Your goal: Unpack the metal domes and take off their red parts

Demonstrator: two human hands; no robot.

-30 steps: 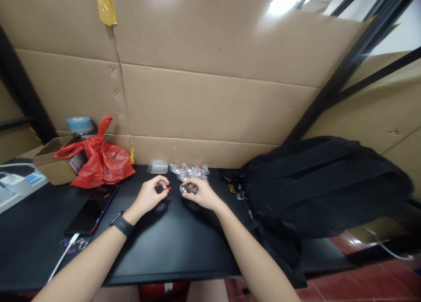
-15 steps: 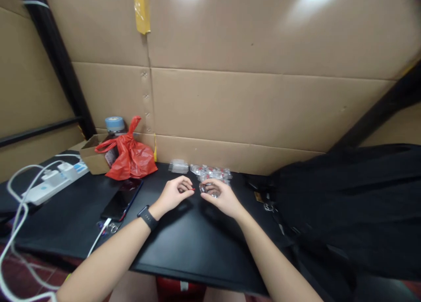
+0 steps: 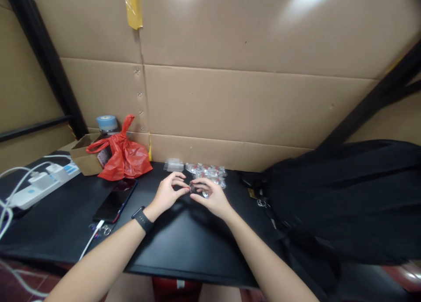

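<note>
Small clear plastic packet (image 3: 197, 188), held just above a black desk (image 3: 184, 245), sits between two bare hands that meet at the middle of the view. It looks very light, thin and crinkly, probably slippery, with some tiny part inside that is too small to make out. The right hand (image 3: 212, 197) pinches the packet between thumb and fingertips, curled round it from the right. The left hand (image 3: 167, 192), wearing a black watch (image 3: 142, 218) on the wrist, brings thumb and forefinger together at the packet's left edge; whether it grips the packet or a separate small piece cannot be told. Such a flimsy thing seems best held by its edges, lightly, since squeezing would crumple it and let the contents slide.

Just behind the hands lies a heap of similar packets (image 3: 207, 172) with red specks. To the left are a dark phone (image 3: 115, 199), a red plastic bag (image 3: 123, 157) and a white power strip (image 3: 39, 183). A black backpack (image 3: 345, 196) fills the right side, against a cardboard wall (image 3: 230, 100).
</note>
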